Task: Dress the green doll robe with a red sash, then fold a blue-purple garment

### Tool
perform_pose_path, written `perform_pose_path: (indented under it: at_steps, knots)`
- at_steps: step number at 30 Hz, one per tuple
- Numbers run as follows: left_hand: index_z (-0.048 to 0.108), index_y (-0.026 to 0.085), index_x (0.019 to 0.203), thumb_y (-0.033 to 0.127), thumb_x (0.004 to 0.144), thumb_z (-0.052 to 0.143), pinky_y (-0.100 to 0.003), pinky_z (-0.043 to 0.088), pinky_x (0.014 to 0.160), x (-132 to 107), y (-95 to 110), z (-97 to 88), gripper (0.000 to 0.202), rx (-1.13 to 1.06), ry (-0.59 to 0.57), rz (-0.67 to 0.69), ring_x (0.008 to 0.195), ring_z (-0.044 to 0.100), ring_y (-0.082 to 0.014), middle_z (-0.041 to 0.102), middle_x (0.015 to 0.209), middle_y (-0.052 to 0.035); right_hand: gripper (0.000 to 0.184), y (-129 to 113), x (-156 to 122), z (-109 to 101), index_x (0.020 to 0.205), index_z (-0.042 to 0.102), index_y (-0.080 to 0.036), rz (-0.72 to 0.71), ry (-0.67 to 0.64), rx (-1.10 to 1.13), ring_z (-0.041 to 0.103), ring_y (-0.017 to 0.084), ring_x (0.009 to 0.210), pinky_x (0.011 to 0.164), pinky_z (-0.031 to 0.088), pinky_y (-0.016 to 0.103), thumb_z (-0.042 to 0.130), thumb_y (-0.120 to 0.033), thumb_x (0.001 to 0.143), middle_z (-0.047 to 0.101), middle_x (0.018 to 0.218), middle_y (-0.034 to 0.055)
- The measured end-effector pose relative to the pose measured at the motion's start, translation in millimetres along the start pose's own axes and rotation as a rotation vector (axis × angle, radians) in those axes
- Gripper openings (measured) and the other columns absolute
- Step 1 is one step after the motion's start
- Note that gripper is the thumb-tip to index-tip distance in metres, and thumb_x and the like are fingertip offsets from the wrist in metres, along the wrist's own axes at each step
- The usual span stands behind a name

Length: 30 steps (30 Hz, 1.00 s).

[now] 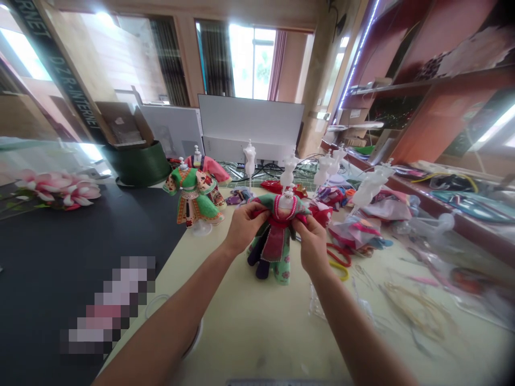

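A small white mannequin (287, 200) stands upright before me, wearing a doll dress (276, 244) with a dark red front panel, pink-trimmed neckline and green floral skirt. My left hand (246, 225) pinches the sleeve on the dress's left side. On the opposite side, my right hand (313, 238) has thumb and fingers closed on the other sleeve. Both sleeves are spread outward between the hands. The mannequin's base is hidden under the skirt. Just right of my right hand lie scissors with red and yellow handles (340, 256).
Two dressed mannequins, the nearer in a green dress (191, 195), stand at the left back. Bare white mannequins (249, 158) line the rear, near heaped fabric (358, 230). Elastic cords (418, 308) lie at right. A monitor (251, 126) stands behind, and pink flowers (60, 187) lie left.
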<state>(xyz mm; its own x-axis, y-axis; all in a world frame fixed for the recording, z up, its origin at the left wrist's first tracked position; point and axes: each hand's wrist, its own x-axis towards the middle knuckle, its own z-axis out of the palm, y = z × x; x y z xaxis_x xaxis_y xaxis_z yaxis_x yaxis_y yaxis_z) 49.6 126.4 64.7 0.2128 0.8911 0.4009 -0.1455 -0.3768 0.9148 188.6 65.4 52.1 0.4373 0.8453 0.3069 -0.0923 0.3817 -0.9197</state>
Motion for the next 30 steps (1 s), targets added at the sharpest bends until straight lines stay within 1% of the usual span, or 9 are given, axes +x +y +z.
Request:
perform_pose_path:
  at_steps: [5, 12, 17, 21, 25, 30]
  knots:
    - [0.069, 0.014, 0.070, 0.025, 0.066, 0.071, -0.024, 0.046, 0.057, 2.1, 2.7, 0.2, 0.011, -0.008, -0.034, -0.024, 0.060, 0.056, -0.0122, 0.065, 0.064, 0.0009, 0.012, 1.5, 3.3, -0.4, 0.078, 0.067, -0.021, 0.011, -0.011, 0.040, 0.050, 0.014, 0.068, 0.063, 0.039, 0.027, 0.065, -0.028, 0.069, 0.060, 0.070, -0.0035]
    - [0.072, 0.014, 0.072, 0.024, 0.065, 0.072, -0.026, 0.049, 0.060, 8.8, 1.9, -2.0, 0.012, -0.011, -0.120, -0.040, 0.061, 0.058, -0.0135, 0.068, 0.066, -0.0006, 0.008, 3.1, 8.4, -1.8, 0.072, 0.068, -0.021, 0.010, -0.043, 0.062, 0.054, 0.018, 0.073, 0.069, 0.042, 0.031, 0.066, -0.027, 0.067, 0.061, 0.067, -0.0024]
    - [0.072, 0.015, 0.069, 0.022, 0.064, 0.073, -0.027, 0.049, 0.062, 15.7, 3.0, -5.3, 0.009, -0.008, -0.209, -0.041, 0.062, 0.059, -0.0139, 0.068, 0.065, -0.0008, 0.005, 1.2, 10.6, -4.3, 0.070, 0.067, -0.022, 0.010, -0.087, 0.064, 0.055, 0.018, 0.075, 0.074, 0.043, 0.033, 0.067, -0.027, 0.068, 0.063, 0.071, -0.0021]
    - [0.074, 0.016, 0.072, 0.023, 0.066, 0.074, -0.030, 0.050, 0.067, 18.7, 5.4, -7.9, 0.009, -0.006, -0.281, -0.042, 0.066, 0.061, -0.0155, 0.069, 0.069, -0.0016, 0.006, 1.4, 14.0, -7.4, 0.069, 0.068, -0.023, 0.020, -0.119, 0.055, 0.055, 0.018, 0.072, 0.073, 0.043, 0.034, 0.069, -0.027, 0.065, 0.063, 0.069, -0.0022]
    - [0.074, 0.016, 0.075, 0.026, 0.067, 0.075, -0.031, 0.051, 0.068, 19.2, 6.9, -11.0, 0.012, -0.009, -0.334, -0.044, 0.068, 0.062, -0.0160, 0.070, 0.071, -0.0024, 0.010, 3.2, 17.0, -8.8, 0.073, 0.070, -0.023, 0.033, -0.151, 0.058, 0.057, 0.019, 0.073, 0.073, 0.044, 0.034, 0.070, -0.028, 0.064, 0.066, 0.071, -0.0016]
    - [0.075, 0.018, 0.078, 0.028, 0.069, 0.074, -0.031, 0.051, 0.071, 17.7, 4.2, -14.4, 0.014, -0.020, -0.347, -0.030, 0.070, 0.063, -0.0162, 0.070, 0.075, -0.0027, 0.010, 7.1, 18.5, -9.9, 0.076, 0.072, -0.024, 0.036, -0.176, 0.063, 0.059, 0.019, 0.074, 0.077, 0.045, 0.036, 0.070, -0.027, 0.067, 0.068, 0.073, -0.0017]
